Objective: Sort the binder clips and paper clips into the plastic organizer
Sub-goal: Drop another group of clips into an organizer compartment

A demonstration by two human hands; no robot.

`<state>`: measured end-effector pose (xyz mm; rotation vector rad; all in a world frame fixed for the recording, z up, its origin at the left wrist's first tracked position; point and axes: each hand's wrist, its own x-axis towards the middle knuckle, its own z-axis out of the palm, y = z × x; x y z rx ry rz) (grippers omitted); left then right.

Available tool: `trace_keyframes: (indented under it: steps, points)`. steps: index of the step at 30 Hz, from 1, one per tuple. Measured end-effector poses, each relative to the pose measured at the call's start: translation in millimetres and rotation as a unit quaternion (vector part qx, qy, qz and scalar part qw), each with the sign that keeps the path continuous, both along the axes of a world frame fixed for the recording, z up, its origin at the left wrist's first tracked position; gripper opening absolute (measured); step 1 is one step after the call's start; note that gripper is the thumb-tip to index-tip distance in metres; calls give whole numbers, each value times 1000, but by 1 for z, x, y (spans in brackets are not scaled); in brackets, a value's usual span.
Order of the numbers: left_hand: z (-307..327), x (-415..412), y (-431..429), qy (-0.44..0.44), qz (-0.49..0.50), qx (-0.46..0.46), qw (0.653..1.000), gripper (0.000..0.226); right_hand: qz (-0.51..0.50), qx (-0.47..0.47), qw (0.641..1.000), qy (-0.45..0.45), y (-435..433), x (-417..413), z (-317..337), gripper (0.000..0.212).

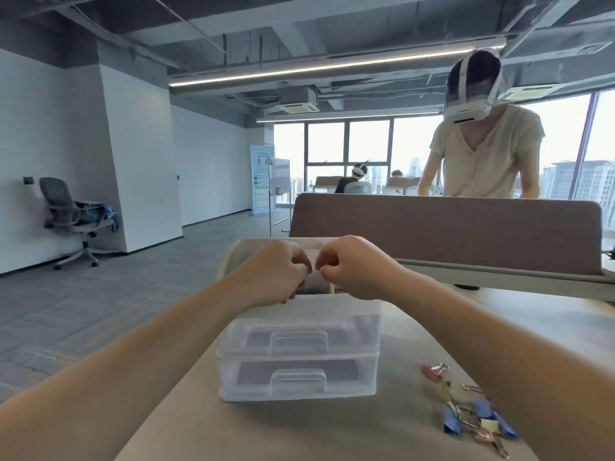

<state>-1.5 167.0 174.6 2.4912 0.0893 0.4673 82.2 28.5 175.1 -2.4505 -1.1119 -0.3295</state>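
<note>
organizer (366, 367) ×1 on worktop (332, 434), near its left edge | drawers (297, 380) ×2, closed | left hand (276, 274) + right hand (352, 267) over top tray (316, 311), close together | each grip curled, contents cannot tell | loose clips (472, 417) right of organizer: 2 pink, 3 blue seen, forearm hides some

Organizer (299, 344) top compartments: hidden behind left hand (273, 271) and right hand (356, 267). Held items, if any: indiscernible. Binder clips (466, 417): partly hidden by forearm (532, 361).
</note>
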Motion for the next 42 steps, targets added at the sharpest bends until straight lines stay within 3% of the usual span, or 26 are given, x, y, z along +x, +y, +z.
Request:
trace_keyframes:
  steps: [11,23,34,42]
  points:
    - [-67,32,-151,39,-182,3,983,20,-133,-38,989,59,-179,-7,-69,18]
    - [-125,82,-254,91,-264,78,957,16,-232,-25,961,148,-306,10,-134,14]
    - [-153,124,-336,118,-351,75,926,21,-355,-52,921,153,-406,24,-160,21]
    - [-168,157,-380,101,-343,116,927,29,-410,-66,900,131,-448,29,-174,20]
